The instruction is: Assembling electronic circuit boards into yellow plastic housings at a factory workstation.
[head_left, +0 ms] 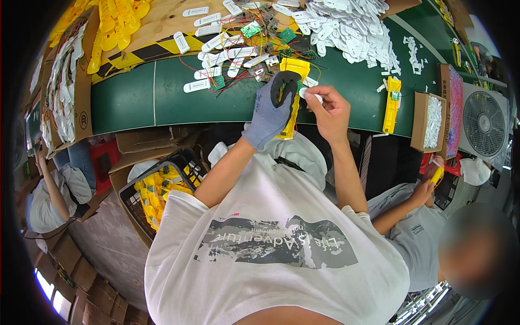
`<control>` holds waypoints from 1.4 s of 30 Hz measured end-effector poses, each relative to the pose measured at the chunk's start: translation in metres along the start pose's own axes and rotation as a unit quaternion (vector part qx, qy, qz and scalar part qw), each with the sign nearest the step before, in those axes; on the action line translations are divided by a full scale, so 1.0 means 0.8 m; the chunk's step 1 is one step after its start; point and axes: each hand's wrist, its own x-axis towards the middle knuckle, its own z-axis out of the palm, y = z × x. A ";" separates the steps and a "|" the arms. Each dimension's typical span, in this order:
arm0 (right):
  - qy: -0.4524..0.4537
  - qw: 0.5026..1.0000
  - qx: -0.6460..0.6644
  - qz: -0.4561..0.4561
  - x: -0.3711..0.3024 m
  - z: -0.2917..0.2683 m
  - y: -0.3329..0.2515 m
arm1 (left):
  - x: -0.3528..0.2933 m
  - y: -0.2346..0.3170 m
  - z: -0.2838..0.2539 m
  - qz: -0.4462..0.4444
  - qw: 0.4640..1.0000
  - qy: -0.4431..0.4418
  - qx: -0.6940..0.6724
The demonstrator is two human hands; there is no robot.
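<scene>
My left hand (271,108), in a blue-grey glove with dark fingertips, is closed round a long yellow plastic housing (295,66) above the near edge of the green bench. A bit of green circuit board shows at the housing beside my thumb. My bare right hand (330,111) pinches a small white plastic piece (310,95) right beside the housing. Past my hands lie loose white oblong covers (208,20) among green circuit boards (251,29) and red and black wires. Part of the housing is hidden under the glove.
White parts form a large heap (346,32) at the back. To the right are another yellow housing (391,108), a carton of white bits (431,122) and a fan (483,122). A crate (130,197) of yellow parts stands at lower left. Co-workers sit on both sides.
</scene>
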 end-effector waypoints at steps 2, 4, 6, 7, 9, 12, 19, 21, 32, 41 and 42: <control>-0.031 0.997 0.065 0.037 -0.004 -0.011 -0.003 | 0.002 0.000 0.001 0.007 1.000 0.004 0.005; -0.061 0.993 0.085 0.056 -0.007 -0.019 0.000 | 0.001 -0.001 0.001 0.010 1.000 0.001 -0.003; -0.094 0.986 0.093 0.101 -0.007 -0.019 0.004 | 0.000 -0.002 0.000 -0.012 1.000 -0.010 -0.010; -0.094 0.986 0.095 0.101 -0.005 -0.020 0.007 | -0.001 -0.003 0.000 -0.036 0.999 -0.021 -0.019; -0.099 0.989 0.013 0.114 0.001 -0.023 0.013 | -0.001 -0.002 0.001 -0.035 0.999 -0.023 -0.023; -0.090 0.991 0.067 0.073 0.007 -0.013 0.012 | 0.000 0.005 0.002 -0.021 0.999 -0.005 -0.031; -0.074 0.989 0.117 0.052 0.015 0.000 0.001 | -0.004 0.004 0.002 -0.042 0.998 -0.012 -0.039; -0.054 0.990 0.125 0.038 0.012 0.010 -0.006 | -0.003 0.006 0.002 -0.039 0.999 -0.006 -0.035; 0.012 0.988 0.140 0.058 -0.007 0.021 0.003 | -0.003 0.001 0.008 0.013 0.999 0.041 0.000; 0.005 0.996 0.089 0.005 -0.011 0.025 0.003 | -0.008 -0.012 0.004 0.054 0.998 0.007 0.031; 0.017 0.996 0.084 -0.001 -0.013 0.026 0.003 | -0.009 -0.012 0.004 0.054 0.998 0.006 0.031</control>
